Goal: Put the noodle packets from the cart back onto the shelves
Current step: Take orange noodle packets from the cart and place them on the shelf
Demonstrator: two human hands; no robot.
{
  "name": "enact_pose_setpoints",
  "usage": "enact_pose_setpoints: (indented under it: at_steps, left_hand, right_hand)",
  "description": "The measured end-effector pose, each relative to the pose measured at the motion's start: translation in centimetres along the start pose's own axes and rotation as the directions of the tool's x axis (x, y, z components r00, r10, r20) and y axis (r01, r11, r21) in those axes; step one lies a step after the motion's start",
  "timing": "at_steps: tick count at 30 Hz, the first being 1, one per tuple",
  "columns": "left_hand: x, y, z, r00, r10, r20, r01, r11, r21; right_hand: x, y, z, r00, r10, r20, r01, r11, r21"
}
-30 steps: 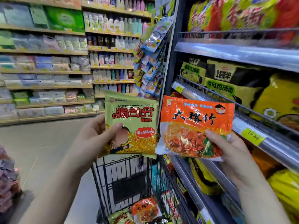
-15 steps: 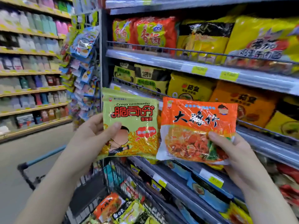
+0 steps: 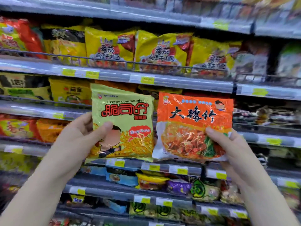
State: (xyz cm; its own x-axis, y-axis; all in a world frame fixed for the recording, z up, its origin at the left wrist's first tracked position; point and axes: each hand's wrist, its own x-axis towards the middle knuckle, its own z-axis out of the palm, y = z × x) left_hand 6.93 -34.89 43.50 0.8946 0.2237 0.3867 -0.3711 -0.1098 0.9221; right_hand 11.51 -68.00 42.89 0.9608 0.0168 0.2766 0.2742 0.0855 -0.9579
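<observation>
I've got the green packet (image 3: 123,123) pinched in my left hand (image 3: 78,141), thumb on its front, and the orange packet (image 3: 193,128) clamped by its lower right corner in my right hand (image 3: 228,149). Both sit side by side, upright, edges nearly touching. Half a second ago the cart and aisle showed; now the shelves (image 3: 179,82) of yellow noodle bags (image 3: 110,46) fill my view, square-on and blurred.
</observation>
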Motion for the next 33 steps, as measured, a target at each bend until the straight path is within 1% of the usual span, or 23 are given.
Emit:
enact_pose_setpoints:
  at_steps: [3, 6, 10, 13, 16, 19, 22, 27, 30, 33]
  left_hand:
    - [-1.3, 1.1, 6.2, 0.998, 0.001, 0.07, 0.002, 0.999, -0.034]
    - [-2.7, 2.5, 12.7, 0.991, 0.008, 0.134, -0.001, 0.999, -0.052]
    - [-4.7, 4.7, 21.1, 0.979, 0.025, 0.203, -0.008, 0.996, -0.084]
    - [-6.4, 5.9, 26.2, 0.975, 0.048, 0.218, -0.02, 0.991, -0.129]
    - [-7.9, 7.0, 30.9, 0.964, 0.062, 0.258, -0.024, 0.989, -0.147]
    - [-8.7, 7.8, 35.4, 0.952, 0.067, 0.3, -0.013, 0.984, -0.18]
    - [-8.6, 8.2, 39.6, 0.94, 0.089, 0.33, -0.017, 0.976, -0.217]
    - [-7.4, 8.0, 46.4, 0.919, 0.128, 0.372, -0.026, 0.963, -0.267]
    - [-6.1, 7.5, 50.7, 0.905, 0.152, 0.398, -0.021, 0.949, -0.314]
    - [-4.4, 6.7, 55.0, 0.891, 0.172, 0.42, -0.024, 0.942, -0.335]
  right_hand:
    - [-2.0, -1.4, -6.8, 0.996, -0.031, -0.082, 0.03, 0.999, -0.01]
    - [-4.1, -2.8, -13.5, 0.989, -0.023, -0.145, 0.025, 1.0, 0.006]
    - [-7.2, -4.2, -21.8, 0.98, -0.062, -0.189, 0.06, 0.998, -0.017]
    - [-9.5, -5.7, -27.3, 0.973, -0.094, -0.211, 0.092, 0.996, -0.02]
    - [-11.8, -7.5, -32.0, 0.965, -0.126, -0.23, 0.118, 0.992, -0.051]
    - [-13.7, -8.7, -36.2, 0.951, -0.124, -0.283, 0.122, 0.992, -0.022]
    - [-14.4, -9.6, -39.9, 0.931, -0.155, -0.331, 0.142, 0.988, -0.065]
    - [-13.8, -10.6, -45.6, 0.889, -0.224, -0.4, 0.198, 0.975, -0.105]
    - [-12.5, -10.8, -48.6, 0.881, -0.22, -0.418, 0.206, 0.975, -0.081]
    - [-10.1, -10.7, -51.5, 0.866, -0.23, -0.444, 0.206, 0.973, -0.102]
